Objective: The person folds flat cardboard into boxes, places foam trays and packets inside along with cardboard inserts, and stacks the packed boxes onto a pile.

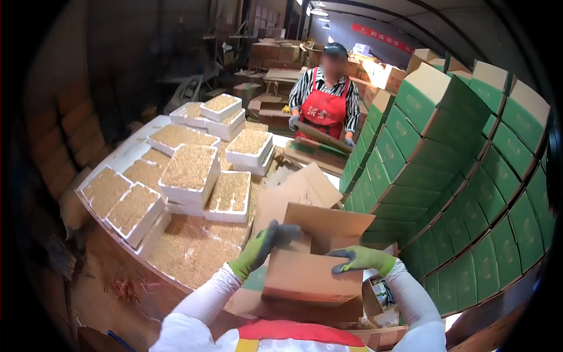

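Observation:
An open cardboard box point(314, 274) stands low in front of me, with brown flaps raised at its far side. My right hand point(365, 260), in a green and grey glove, grips the top edge of the near panel at its right corner. My left hand point(258, 251), gloved alike, is at the box's left upper corner. Its grey fingers reach toward the opening and are smeared by motion, so I cannot tell whether they grip the cardboard. Flat cardboard sheets point(281, 202) lie just beyond the box.
On the left table point(135, 138), white foam trays point(190, 170) full of tan granular material stand partly stacked. Loose granules point(193, 246) cover its surface. Tall stacks of green cartons point(410, 152) rise on the right. Ahead, a person in a red apron point(326, 108) holds a cardboard piece.

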`<state>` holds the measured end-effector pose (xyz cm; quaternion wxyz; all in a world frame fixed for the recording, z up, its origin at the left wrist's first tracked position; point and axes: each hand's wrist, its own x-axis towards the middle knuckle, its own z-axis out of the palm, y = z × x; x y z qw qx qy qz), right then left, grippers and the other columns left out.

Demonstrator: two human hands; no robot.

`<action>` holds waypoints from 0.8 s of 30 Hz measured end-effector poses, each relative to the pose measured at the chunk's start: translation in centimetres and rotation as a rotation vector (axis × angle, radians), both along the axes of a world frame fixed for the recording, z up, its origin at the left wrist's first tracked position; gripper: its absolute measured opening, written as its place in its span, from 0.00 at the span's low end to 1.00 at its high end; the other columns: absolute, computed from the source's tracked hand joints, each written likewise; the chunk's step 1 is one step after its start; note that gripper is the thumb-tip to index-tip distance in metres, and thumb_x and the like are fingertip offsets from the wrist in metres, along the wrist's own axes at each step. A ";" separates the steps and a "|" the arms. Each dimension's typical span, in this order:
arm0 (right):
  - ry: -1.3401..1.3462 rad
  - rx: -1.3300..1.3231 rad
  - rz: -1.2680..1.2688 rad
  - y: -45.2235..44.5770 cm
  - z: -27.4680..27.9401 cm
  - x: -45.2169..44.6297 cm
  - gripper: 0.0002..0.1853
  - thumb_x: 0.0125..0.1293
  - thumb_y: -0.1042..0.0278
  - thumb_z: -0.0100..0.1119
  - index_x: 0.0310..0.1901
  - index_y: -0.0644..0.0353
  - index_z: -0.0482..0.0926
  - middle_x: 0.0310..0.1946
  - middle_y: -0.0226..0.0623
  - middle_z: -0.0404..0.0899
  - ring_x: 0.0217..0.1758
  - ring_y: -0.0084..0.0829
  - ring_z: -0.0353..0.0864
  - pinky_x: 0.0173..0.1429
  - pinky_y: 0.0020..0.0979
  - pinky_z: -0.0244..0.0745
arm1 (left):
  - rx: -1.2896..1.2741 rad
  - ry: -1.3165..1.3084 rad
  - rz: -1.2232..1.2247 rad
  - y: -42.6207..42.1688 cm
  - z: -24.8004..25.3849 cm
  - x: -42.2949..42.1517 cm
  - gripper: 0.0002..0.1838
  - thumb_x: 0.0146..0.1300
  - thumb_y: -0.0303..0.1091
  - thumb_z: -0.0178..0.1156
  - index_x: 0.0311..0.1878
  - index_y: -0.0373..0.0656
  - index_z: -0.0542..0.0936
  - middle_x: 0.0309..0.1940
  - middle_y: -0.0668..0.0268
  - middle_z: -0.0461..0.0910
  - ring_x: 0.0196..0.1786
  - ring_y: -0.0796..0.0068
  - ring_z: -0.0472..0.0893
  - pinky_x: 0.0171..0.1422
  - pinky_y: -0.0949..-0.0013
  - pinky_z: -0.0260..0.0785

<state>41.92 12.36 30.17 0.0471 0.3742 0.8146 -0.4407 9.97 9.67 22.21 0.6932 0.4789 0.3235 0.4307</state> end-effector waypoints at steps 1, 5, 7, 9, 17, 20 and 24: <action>-0.118 0.094 0.012 0.5 -1.0 -0.6 0.34 0.61 0.45 0.69 0.64 0.59 0.76 0.49 0.43 0.84 0.53 0.35 0.82 0.59 0.34 0.74 | 0.291 0.212 0.031 0.6 0.3 0.5 0.19 0.67 0.41 0.59 0.60 0.46 0.80 0.56 0.57 0.80 0.62 0.58 0.77 0.67 0.58 0.68; 0.291 0.791 0.267 3.2 4.3 -1.8 0.31 0.60 0.53 0.70 0.63 0.55 0.74 0.54 0.42 0.80 0.57 0.44 0.79 0.63 0.39 0.73 | 1.089 1.100 0.240 -0.8 3.4 3.9 0.23 0.57 0.41 0.67 0.56 0.46 0.80 0.58 0.55 0.77 0.56 0.53 0.76 0.62 0.57 0.69; 0.921 0.332 -0.292 7.4 4.3 -1.8 0.26 0.63 0.57 0.68 0.60 0.57 0.77 0.51 0.42 0.80 0.51 0.45 0.81 0.59 0.40 0.76 | 1.135 1.156 0.346 -1.3 4.0 4.4 0.28 0.55 0.43 0.68 0.59 0.45 0.78 0.61 0.57 0.74 0.62 0.53 0.72 0.66 0.53 0.65; 0.463 0.970 -0.536 9.5 3.1 -1.8 0.26 0.66 0.52 0.62 0.61 0.58 0.77 0.51 0.46 0.81 0.47 0.49 0.83 0.54 0.41 0.79 | 1.172 1.200 0.539 -2.4 4.3 4.4 0.34 0.53 0.46 0.70 0.62 0.43 0.75 0.63 0.55 0.72 0.66 0.52 0.68 0.69 0.50 0.61; -0.140 1.057 -0.639 1.0 -3.4 -1.5 0.44 0.59 0.31 0.59 0.67 0.59 0.69 0.66 0.54 0.68 0.68 0.51 0.68 0.67 0.52 0.64 | 0.092 0.951 0.520 -2.2 -0.5 3.0 0.42 0.56 0.60 0.68 0.63 0.34 0.74 0.52 0.44 0.80 0.58 0.52 0.80 0.61 0.57 0.70; -0.222 0.226 -0.577 2.3 -3.2 5.3 0.41 0.63 0.23 0.47 0.56 0.58 0.75 0.43 0.41 0.83 0.36 0.38 0.83 0.44 0.38 0.77 | 0.046 0.761 0.421 -2.5 0.9 3.4 0.37 0.56 0.63 0.68 0.52 0.36 0.81 0.37 0.50 0.86 0.45 0.55 0.85 0.49 0.59 0.75; 0.159 -0.690 -0.615 -3.2 2.4 8.1 0.51 0.61 0.13 0.31 0.70 0.49 0.66 0.58 0.42 0.80 0.38 0.40 0.88 0.33 0.32 0.82 | 0.554 0.780 0.585 -6.6 5.5 5.1 0.40 0.53 0.54 0.75 0.62 0.37 0.75 0.44 0.50 0.84 0.45 0.55 0.86 0.50 0.60 0.77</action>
